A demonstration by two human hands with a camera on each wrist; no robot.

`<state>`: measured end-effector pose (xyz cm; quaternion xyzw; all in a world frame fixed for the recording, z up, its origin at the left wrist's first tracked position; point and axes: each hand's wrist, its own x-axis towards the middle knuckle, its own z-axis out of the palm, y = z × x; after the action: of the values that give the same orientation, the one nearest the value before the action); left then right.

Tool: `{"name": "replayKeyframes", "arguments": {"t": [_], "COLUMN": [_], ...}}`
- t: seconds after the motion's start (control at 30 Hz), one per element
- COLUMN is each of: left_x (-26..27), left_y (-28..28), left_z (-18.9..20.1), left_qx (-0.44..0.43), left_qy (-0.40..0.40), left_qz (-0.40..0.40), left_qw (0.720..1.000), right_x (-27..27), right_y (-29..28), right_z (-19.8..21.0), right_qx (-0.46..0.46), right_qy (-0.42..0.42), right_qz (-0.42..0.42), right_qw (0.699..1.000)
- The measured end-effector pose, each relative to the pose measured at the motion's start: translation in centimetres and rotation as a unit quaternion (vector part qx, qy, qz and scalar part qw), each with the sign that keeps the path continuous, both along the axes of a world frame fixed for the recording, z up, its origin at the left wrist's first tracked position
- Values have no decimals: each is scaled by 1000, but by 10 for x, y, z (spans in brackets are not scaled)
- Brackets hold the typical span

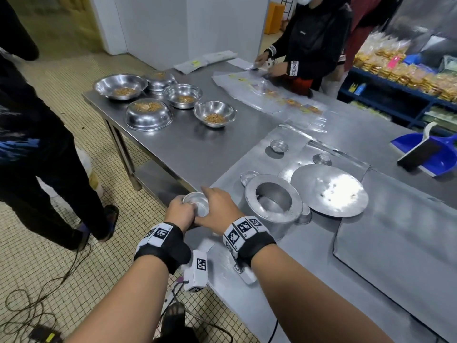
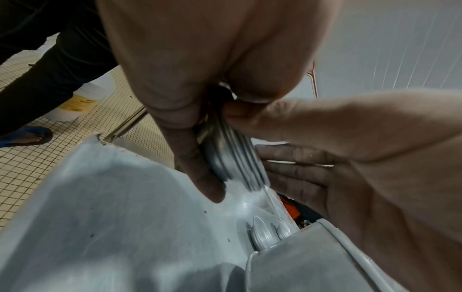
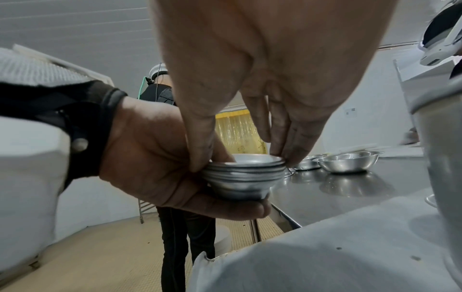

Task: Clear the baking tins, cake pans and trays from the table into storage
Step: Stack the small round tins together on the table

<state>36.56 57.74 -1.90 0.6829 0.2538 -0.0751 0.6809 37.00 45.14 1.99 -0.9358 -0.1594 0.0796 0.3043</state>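
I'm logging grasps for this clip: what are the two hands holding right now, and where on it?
A nested stack of small metal tins. The left hand cups its base and side; the right hand pinches the top rim from above.

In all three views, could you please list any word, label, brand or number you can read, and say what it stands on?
No text can be read in any view.
White tub on the floor: yellow label with dark print, too blurred.
Dark top of the person across the table: small white mark, too small.
Clear bags on the table: yellow and orange labels, too small.
Wristband tags: coded squares, no words.
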Motion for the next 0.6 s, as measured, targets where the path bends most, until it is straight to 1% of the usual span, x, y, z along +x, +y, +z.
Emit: {"name": "replayKeyframes", "arguments": {"t": [0.07,0.17,0.27,0.37,0.47,0.53,0.6], "left_x": [11,34,60,86,104,116,131], "left_y": [4,17,34,52,65,73,83], "left_z": [-2,-6,-8,-12,-11,-15,-30], "left_qx": [18,47,86,97,86,81,72], "left_qy": [-3,-9,-6,-15,-6,0,4], "left_qz": [-13,-29,-48,-57,-70,-80,-85], "left_qw": [1000,998,995,994,994,993,994], "right_x": [9,25,42,62,83,97,113], "right_y": [4,13,27,39,49,53,56], "right_z": [-1,-7,-11,-10,-12,-14,-21], "right_qx": [-3,-42,-65,-97,-126,-125,-129], "right_qy": [11,18,23,25,22,38,63], "right_qz": [1,-3,-40,-104,-180,-225,-280], "right_qw": [1000,999,997,990,975,965,949]}}
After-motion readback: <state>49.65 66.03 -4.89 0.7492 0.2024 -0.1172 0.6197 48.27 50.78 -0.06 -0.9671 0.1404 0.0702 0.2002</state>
